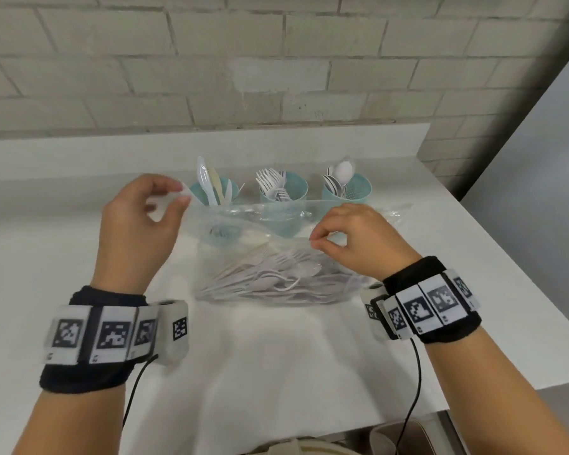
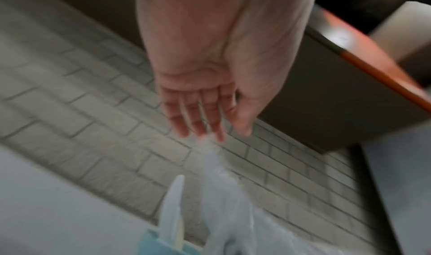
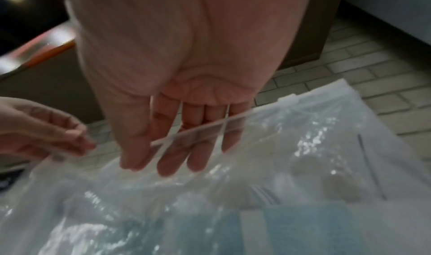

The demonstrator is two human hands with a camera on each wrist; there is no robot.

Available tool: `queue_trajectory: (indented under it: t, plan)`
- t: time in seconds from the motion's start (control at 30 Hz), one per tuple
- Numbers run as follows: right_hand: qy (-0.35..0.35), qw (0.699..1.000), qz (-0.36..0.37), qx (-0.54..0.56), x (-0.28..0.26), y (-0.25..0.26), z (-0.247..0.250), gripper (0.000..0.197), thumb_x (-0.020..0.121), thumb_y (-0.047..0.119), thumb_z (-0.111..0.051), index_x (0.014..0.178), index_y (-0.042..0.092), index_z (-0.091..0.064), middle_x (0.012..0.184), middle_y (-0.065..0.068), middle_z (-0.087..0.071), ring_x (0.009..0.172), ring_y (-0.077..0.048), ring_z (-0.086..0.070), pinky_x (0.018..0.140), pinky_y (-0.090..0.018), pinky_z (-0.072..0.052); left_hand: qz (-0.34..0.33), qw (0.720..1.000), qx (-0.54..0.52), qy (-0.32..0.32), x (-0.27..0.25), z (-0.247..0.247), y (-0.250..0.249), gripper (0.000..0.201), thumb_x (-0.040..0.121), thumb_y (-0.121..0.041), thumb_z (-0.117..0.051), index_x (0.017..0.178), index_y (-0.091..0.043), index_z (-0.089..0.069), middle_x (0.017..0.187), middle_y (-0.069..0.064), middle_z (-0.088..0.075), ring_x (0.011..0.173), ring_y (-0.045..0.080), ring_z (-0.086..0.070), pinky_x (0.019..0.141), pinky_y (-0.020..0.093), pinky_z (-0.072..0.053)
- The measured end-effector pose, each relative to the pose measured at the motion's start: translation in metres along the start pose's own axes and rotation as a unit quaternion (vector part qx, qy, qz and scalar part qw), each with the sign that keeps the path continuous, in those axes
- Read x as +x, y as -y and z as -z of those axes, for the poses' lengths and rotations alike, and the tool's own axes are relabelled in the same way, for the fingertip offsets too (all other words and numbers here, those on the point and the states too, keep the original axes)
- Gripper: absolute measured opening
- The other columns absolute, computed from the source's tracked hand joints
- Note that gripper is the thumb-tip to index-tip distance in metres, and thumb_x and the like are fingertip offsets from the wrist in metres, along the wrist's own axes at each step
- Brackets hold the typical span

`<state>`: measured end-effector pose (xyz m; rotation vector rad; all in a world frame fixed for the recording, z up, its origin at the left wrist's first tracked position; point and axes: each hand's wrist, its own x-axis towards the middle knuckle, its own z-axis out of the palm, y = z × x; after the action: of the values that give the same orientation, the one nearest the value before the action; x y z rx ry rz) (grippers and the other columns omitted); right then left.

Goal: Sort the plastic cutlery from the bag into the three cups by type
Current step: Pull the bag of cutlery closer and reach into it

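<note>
Head view: both hands hold a clear bag (image 1: 270,257) of cutlery (image 1: 270,277) on the counter, before three cups (image 1: 347,188). Left hand (image 1: 138,224) and right hand (image 1: 352,238) each pinch its limp, slippery rim; the light, stiff pieces look best taken by their handles.

Black wristbands (image 1: 92,369) carry white tag-marked blocks (image 1: 112,336) and thin black cables (image 1: 135,389).

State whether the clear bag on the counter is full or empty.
Partly full. The clear bag has a pile of white cutlery lying inside; both hands pinch its top edge.
</note>
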<state>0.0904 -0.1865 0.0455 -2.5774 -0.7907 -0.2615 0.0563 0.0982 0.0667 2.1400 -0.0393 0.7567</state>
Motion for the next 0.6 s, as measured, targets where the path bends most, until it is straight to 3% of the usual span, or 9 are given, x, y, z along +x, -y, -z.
queue_trajectory:
  t: [0.07, 0.13, 0.23, 0.3, 0.37, 0.47, 0.53, 0.6]
  plan:
    - [0.04, 0.998, -0.019, 0.049, -0.003, 0.008, 0.004, 0.004, 0.083, 0.024, -0.066, 0.083, 0.025, -0.07, 0.085, 0.015, -0.069, 0.083, -0.003, -0.06, 0.082, -0.025, -0.047, -0.149, 0.988, -0.016, 0.026, -0.004, -0.012, -0.026, 0.01, 0.091, -0.013, -0.059, 0.095, -0.007, -0.067, 0.096, -0.004, -0.066, 0.09, 0.006, -0.059, 0.088, 0.023, -0.046]
    - [0.091, 0.992, -0.042, 0.078, -0.007, 0.016, 0.008, 0.003, 0.082, 0.026, -0.064, 0.082, 0.026, -0.067, 0.082, 0.018, -0.067, 0.084, 0.0, -0.061, 0.083, -0.024, -0.048, -0.216, 0.966, -0.018, 0.141, -0.01, -0.034, -0.045, 0.019, 0.092, -0.02, -0.056, 0.095, -0.006, -0.069, 0.095, -0.001, -0.069, 0.091, 0.011, -0.061, 0.086, 0.024, -0.046]
    - [0.132, 0.984, -0.062, 0.101, -0.011, 0.023, 0.009, 0.019, 0.085, 0.037, -0.06, 0.076, 0.022, -0.067, 0.071, 0.012, -0.066, 0.071, 0.002, -0.059, 0.073, -0.022, -0.048, -0.149, 0.928, 0.047, 0.338, -0.017, -0.066, -0.051, 0.021, 0.093, -0.026, -0.054, 0.09, -0.014, -0.071, 0.084, 0.0, -0.071, 0.077, 0.016, -0.062, 0.075, 0.032, -0.049]
    - [0.154, 0.98, -0.089, 0.086, -0.013, 0.024, 0.009, 0.034, 0.091, 0.044, -0.052, 0.07, 0.02, -0.064, 0.065, 0.005, -0.066, 0.059, -0.003, -0.058, 0.064, -0.023, -0.044, -0.092, 0.876, 0.136, 0.453, -0.024, -0.077, -0.043, 0.021, 0.094, -0.023, -0.052, 0.085, -0.013, -0.069, 0.079, 0.002, -0.07, 0.071, 0.018, -0.061, 0.071, 0.031, -0.047]
    - [0.197, 0.972, -0.121, 0.034, -0.015, 0.024, 0.007, 0.034, 0.094, 0.043, -0.048, 0.07, 0.024, -0.062, 0.068, 0.003, -0.069, 0.053, -0.003, -0.058, 0.065, -0.025, -0.046, -0.027, 0.82, 0.214, 0.529, -0.034, -0.08, -0.035, 0.021, 0.093, -0.018, -0.048, 0.085, -0.012, -0.066, 0.075, 0.002, -0.067, 0.066, 0.019, -0.065, 0.068, 0.029, -0.049]
    - [0.262, 0.946, -0.167, -0.097, -0.02, 0.022, 0.001, 0.026, 0.093, 0.035, -0.051, 0.093, 0.016, -0.069, 0.092, -0.003, -0.072, 0.063, -0.016, -0.055, 0.073, -0.028, -0.046, -0.001, 0.78, 0.326, 0.534, -0.042, -0.077, -0.031, 0.018, 0.091, -0.013, -0.049, 0.103, -0.008, -0.061, 0.101, 0.006, -0.065, 0.059, 0.016, -0.061, 0.061, 0.027, -0.047]
    - [0.283, 0.929, -0.185, -0.149, -0.024, 0.019, -0.006, 0.029, 0.087, 0.035, -0.058, 0.106, 0.015, -0.067, 0.107, -0.003, -0.067, 0.086, -0.022, -0.061, 0.079, -0.029, -0.046, -0.023, 0.767, 0.375, 0.52, -0.046, -0.078, -0.024, 0.03, 0.088, -0.019, -0.058, 0.116, -0.009, -0.054, 0.118, 0.007, -0.057, 0.086, 0.02, -0.061, 0.072, 0.025, -0.043]
    - [0.294, 0.92, -0.193, -0.172, -0.026, 0.017, -0.014, 0.037, 0.084, 0.035, -0.063, 0.116, 0.015, -0.061, 0.115, -0.003, -0.064, 0.103, -0.024, -0.06, 0.084, -0.031, -0.046, -0.043, 0.761, 0.389, 0.517, -0.053, -0.084, -0.013, 0.045, 0.083, -0.024, -0.066, 0.121, -0.009, -0.048, 0.124, 0.008, -0.052, 0.108, 0.026, -0.057, 0.084, 0.03, -0.042]
